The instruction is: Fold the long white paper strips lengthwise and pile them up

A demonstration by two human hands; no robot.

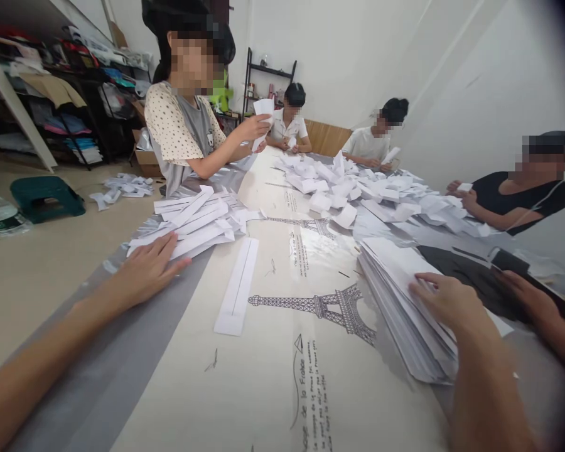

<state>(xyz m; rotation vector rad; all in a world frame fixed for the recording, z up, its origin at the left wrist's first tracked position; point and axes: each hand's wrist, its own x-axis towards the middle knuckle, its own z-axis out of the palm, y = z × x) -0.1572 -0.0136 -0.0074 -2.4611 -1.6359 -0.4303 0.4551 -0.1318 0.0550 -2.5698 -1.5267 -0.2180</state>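
My left hand [153,267] lies open at the near edge of a pile of folded white paper strips [202,216], fingers spread and touching it. On the right, my right hand [447,301] has its fingers bent onto the top white paper sheet [395,254] of a thick stack [400,326], pinching it near the edge. One long folded strip with a lengthwise seam [238,285] lies alone between my hands. It rests on the pale tablecloth [179,389] printed with Eiffel Towers.
A large heap of folded white paper pieces [348,182] covers the far table. A person [183,125] at left holds paper; others sit around the table. Another person's hand [527,295] is at far right, near a dark object. A green stool [47,198] stands on the floor.
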